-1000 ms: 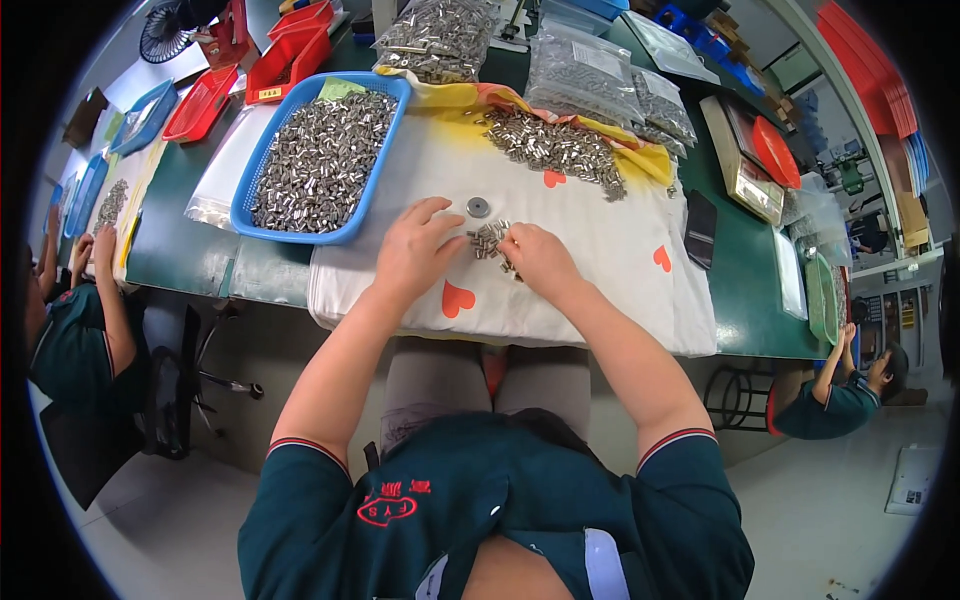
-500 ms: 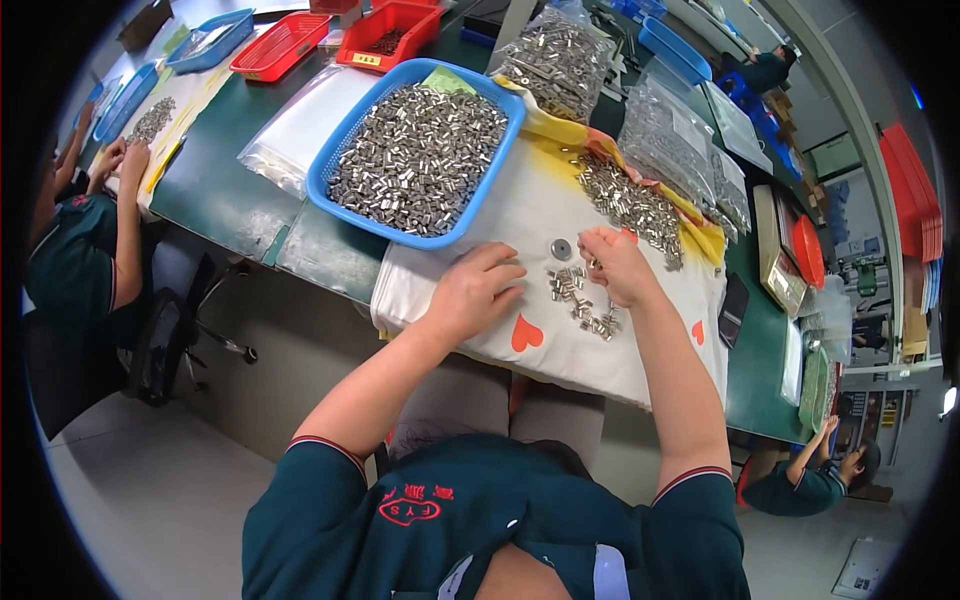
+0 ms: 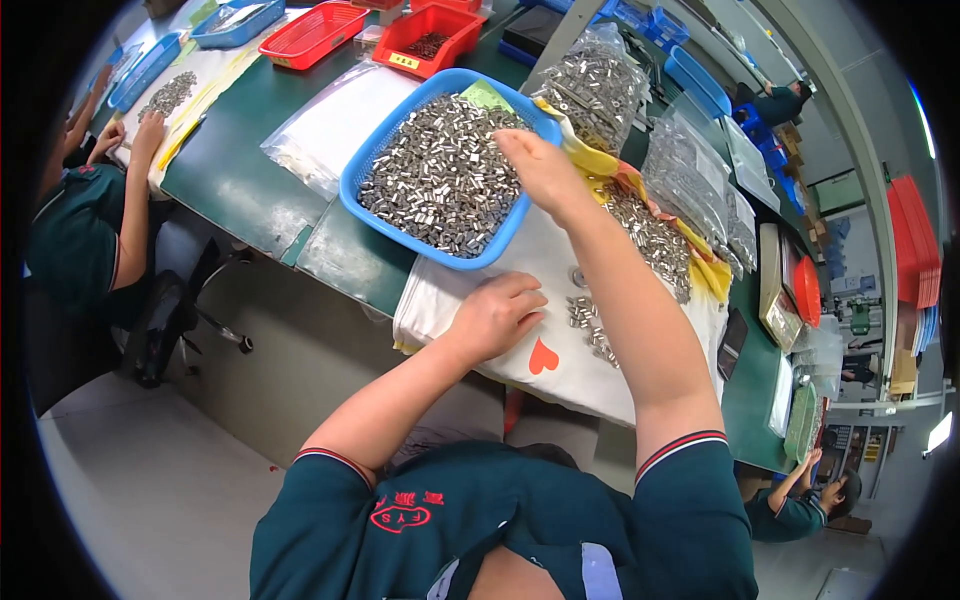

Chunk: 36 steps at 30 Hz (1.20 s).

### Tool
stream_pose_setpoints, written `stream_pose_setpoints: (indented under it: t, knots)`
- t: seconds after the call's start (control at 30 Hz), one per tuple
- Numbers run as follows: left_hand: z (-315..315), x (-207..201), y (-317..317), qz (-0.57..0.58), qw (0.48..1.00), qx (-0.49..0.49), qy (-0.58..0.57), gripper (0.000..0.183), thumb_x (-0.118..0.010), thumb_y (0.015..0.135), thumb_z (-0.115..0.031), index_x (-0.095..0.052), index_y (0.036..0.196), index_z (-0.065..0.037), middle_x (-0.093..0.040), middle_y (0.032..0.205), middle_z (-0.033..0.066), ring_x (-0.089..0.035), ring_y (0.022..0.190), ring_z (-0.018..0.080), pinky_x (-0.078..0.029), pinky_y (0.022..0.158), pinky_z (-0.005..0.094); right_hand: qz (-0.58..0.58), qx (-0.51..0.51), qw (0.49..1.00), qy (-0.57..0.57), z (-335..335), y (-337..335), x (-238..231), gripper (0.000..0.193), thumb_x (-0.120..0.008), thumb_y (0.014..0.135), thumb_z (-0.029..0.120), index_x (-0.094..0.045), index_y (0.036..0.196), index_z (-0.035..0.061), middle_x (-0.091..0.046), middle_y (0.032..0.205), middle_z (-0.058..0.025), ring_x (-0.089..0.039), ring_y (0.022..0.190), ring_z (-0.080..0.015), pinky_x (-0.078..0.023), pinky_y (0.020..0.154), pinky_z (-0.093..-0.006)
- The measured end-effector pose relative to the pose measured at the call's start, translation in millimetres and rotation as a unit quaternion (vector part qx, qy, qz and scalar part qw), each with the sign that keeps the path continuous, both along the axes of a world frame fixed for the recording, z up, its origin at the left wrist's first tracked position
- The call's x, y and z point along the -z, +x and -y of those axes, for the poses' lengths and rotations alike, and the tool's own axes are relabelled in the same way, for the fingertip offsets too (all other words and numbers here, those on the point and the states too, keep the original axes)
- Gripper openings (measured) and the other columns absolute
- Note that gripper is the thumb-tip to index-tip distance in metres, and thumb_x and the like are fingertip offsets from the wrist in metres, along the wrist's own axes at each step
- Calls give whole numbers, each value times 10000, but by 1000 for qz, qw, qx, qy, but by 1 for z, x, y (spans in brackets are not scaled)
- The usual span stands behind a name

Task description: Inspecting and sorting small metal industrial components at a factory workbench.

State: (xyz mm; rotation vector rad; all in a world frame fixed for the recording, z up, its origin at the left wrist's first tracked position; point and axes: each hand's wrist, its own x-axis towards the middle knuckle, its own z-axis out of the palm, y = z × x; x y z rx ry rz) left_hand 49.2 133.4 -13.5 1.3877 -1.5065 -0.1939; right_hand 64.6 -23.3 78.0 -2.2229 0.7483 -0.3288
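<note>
My right hand (image 3: 543, 172) reaches over the right side of a blue plastic basket (image 3: 350, 205) heaped with small silvery metal cylinders (image 3: 430, 180). Its fingers are drawn together; whatever they hold is hidden. On the white cloth (image 3: 470, 360), just in front of the basket, rests my left hand (image 3: 497, 317) with loosely bent, slightly parted fingers and nothing seen in them. A small group of cylinders (image 3: 590, 325) lies beside my right forearm, which partly covers it. Near that group is a round metal disc (image 3: 577, 277). A larger pile of cylinders (image 3: 655, 240) spreads along the cloth's yellow edge.
Bags of metal parts (image 3: 590, 95) stand behind the cloth. A red bin (image 3: 430, 40) and a red basket (image 3: 312, 35) sit at the back. A dark phone (image 3: 733, 340) lies at the right. A co-worker (image 3: 90, 230) sits at the left, hands by another pile.
My right hand has moved from the small group on the cloth up and left to the blue basket. My left hand stays on the cloth. The whole view has shifted slightly.
</note>
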Motion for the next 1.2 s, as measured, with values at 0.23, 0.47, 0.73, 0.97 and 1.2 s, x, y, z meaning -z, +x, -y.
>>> stream_pose_setpoints:
  t: [0.23, 0.47, 0.73, 0.97, 1.2]
  knots:
    - [-30, -19, -13, -117, 989, 83, 23, 108, -623, 721, -71, -624, 821, -32, -623, 836, 106, -598, 774, 259, -478, 698, 326, -3, 175, 985, -4, 9, -179, 4, 297, -495, 866, 260, -577, 1029, 25, -614, 978, -92, -569, 914, -153, -421, 809, -259]
    - [-55, 27, -98, -331, 815, 328, 345, 168, -551, 840, -139, -632, 931, -23, -640, 861, 51, -581, 778, 100, -461, 717, 246, -7, 145, 971, -189, -49, -249, 83, 286, -550, 790, 187, -578, 1000, -5, -542, 1076, -173, -498, 1014, -311, -391, 881, -363]
    - [-41, 57, -122, -425, 766, 277, 396, 203, -503, 880, -142, -600, 986, 1, -623, 863, 26, -545, 756, 68, -453, 688, 217, 20, 162, 953, -255, -75, -226, 88, 211, -641, 676, 120, -573, 844, 11, -541, 968, -143, -497, 939, -299, -408, 801, -367]
    - [-43, 56, -120, -497, 708, 256, 431, 216, -486, 891, -166, -591, 1000, -12, -622, 876, 31, -565, 772, 88, -468, 696, 233, 22, 111, 971, -211, -76, -259, 77, 192, -624, 682, 84, -564, 847, 9, -547, 977, -142, -512, 929, -292, -413, 804, -349]
    - [-32, 49, -126, -645, 568, 198, 472, 203, -452, 899, -154, -539, 1036, -33, -607, 937, 67, -600, 816, 156, -505, 705, 272, 52, 226, 948, -219, -80, -251, 88, 310, -634, 713, 168, -571, 967, 2, -530, 1051, -174, -486, 1001, -312, -388, 870, -356]
